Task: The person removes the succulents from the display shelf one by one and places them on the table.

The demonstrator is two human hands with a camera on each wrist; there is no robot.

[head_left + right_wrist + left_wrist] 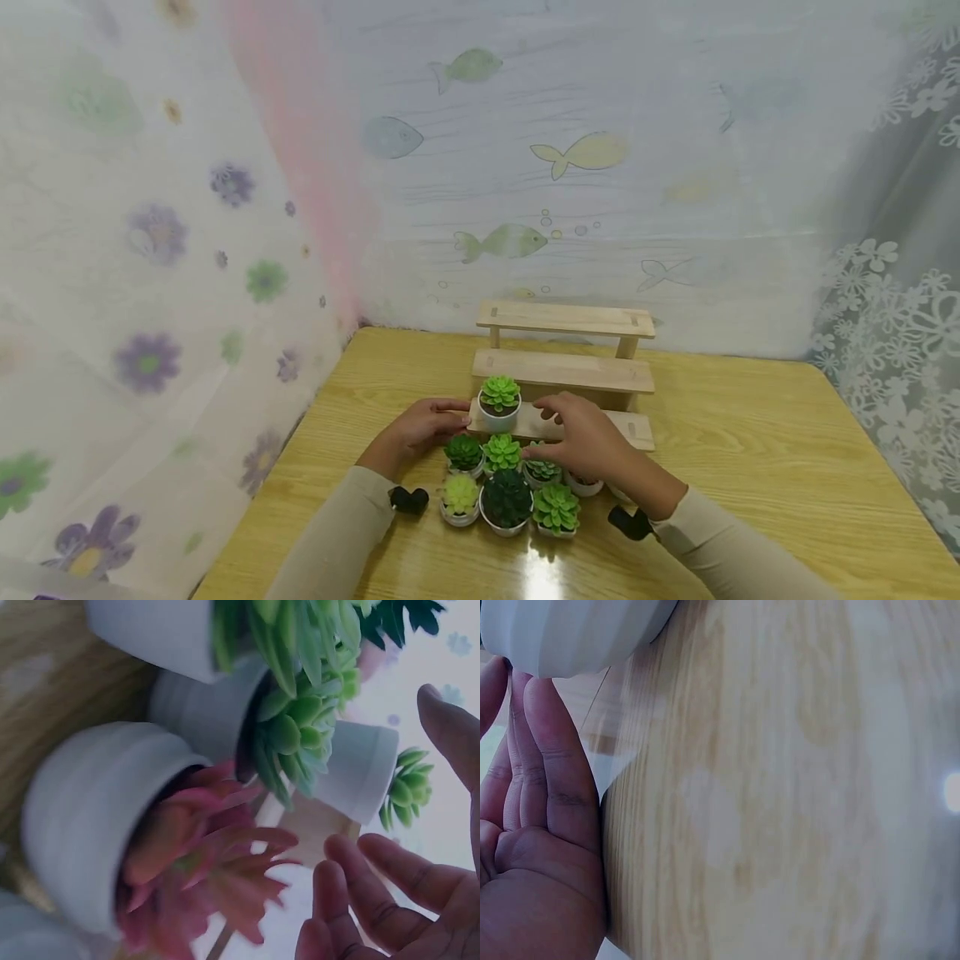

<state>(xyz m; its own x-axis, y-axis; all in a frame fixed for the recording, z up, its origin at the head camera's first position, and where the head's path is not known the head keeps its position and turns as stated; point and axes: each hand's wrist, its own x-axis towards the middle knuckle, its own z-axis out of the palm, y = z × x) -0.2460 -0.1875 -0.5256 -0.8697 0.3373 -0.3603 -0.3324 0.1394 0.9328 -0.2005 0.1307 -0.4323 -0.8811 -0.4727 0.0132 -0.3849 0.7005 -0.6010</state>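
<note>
A light-green potted succulent [498, 402] in a white pot stands upright near the left end of the wooden stand's lowest tier [540, 426]. My left hand [422, 427] is at that tier's left end, its fingertips at or very near the wood. In the left wrist view its fingers [559, 761] look nearly straight. To the right of the succulent is my right hand [588, 437], thumb and fingers spread around air. The right wrist view shows a gap between this hand [405, 900] and the white pot [364, 769]. Some plants below it are partly hidden.
Several potted succulents are grouped in front of the stand, including a dark-green one [507, 500] and a yellow-green one [460, 496]. A red-leaved plant [210, 862] shows in the right wrist view. Two higher tiers rise behind, below a patterned curtain [600, 192].
</note>
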